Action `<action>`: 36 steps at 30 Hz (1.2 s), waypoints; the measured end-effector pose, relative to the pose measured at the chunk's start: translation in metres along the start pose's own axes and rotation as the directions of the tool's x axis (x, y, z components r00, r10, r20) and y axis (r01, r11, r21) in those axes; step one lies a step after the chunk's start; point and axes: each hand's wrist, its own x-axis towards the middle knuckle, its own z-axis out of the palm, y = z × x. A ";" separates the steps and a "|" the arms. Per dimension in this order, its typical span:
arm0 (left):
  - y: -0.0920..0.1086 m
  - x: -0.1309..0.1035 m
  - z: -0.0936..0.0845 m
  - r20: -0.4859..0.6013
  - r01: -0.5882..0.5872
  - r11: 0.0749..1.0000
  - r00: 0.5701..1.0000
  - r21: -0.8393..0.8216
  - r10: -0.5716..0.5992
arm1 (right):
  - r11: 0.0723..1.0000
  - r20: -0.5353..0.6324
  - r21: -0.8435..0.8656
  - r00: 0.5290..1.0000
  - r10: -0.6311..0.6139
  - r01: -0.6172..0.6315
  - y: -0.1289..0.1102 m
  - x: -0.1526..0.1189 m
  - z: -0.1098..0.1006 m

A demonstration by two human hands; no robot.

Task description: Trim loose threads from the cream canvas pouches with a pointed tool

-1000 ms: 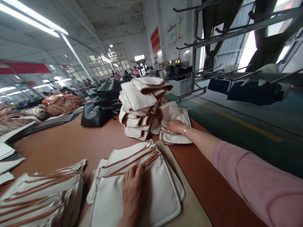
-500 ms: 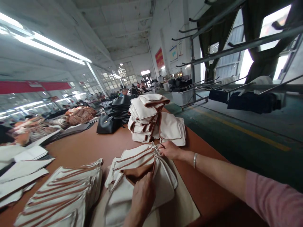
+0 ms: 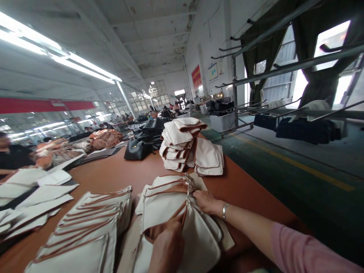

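Note:
In front of me lies a stack of cream bag pieces (image 3: 165, 201) with brown lining and edging. My left hand (image 3: 169, 244) is closed on the brown-lined edge of the top cream bag piece (image 3: 153, 257), which gapes open at its mouth. My right hand (image 3: 209, 201) has its fingers closed at the gathered side seams of the stack, and the fingertips are partly hidden by fabric. A silver bracelet (image 3: 225, 211) is on the right wrist. To the left, a second batch of cream bag pieces (image 3: 82, 231) lies overlapped in a row.
The brown tabletop (image 3: 142, 170) also carries a tall pile of cream bag pieces (image 3: 182, 144), black bags (image 3: 139, 148), white sheets (image 3: 42, 201) and brown bundles (image 3: 105, 138). A metal rack (image 3: 234, 91) stands on the right. A person (image 3: 14, 155) is at the far left.
My left hand has drawn the top bag piece down towards me. The right hand has come lower along the seams. The view has turned slightly left.

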 end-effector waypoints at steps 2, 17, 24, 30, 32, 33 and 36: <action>-0.004 -0.004 -0.002 -0.010 0.036 0.999 0.999 0.007 -0.036 | 0.998 -0.014 0.053 0.999 0.035 -0.034 -0.002 0.004 -0.003; -0.008 0.029 0.043 -0.017 0.072 0.978 0.997 -0.198 -0.076 | 0.848 0.000 0.530 1.000 -0.030 0.025 0.017 -0.008 0.025; -0.007 0.044 0.053 0.013 0.109 0.952 0.994 -0.287 -0.110 | 0.865 -0.112 0.500 0.994 0.009 0.049 0.026 0.002 0.043; -0.010 0.051 0.052 0.048 0.164 0.901 0.986 -0.401 -0.158 | 0.922 -0.199 0.351 0.975 -0.096 0.162 0.019 0.000 0.046; -0.006 0.048 0.050 0.048 0.151 0.892 0.988 -0.426 -0.144 | 0.944 -0.215 0.297 0.973 -0.080 0.143 0.016 -0.003 0.047; -0.003 0.044 0.050 0.053 0.137 0.888 0.990 -0.440 -0.127 | 0.955 -0.225 0.270 0.972 -0.060 0.122 0.015 -0.003 0.048; 0.015 0.029 0.048 0.112 0.087 0.870 0.993 -0.486 -0.037 | 0.976 -0.253 0.212 0.967 0.010 0.045 0.012 -0.003 0.052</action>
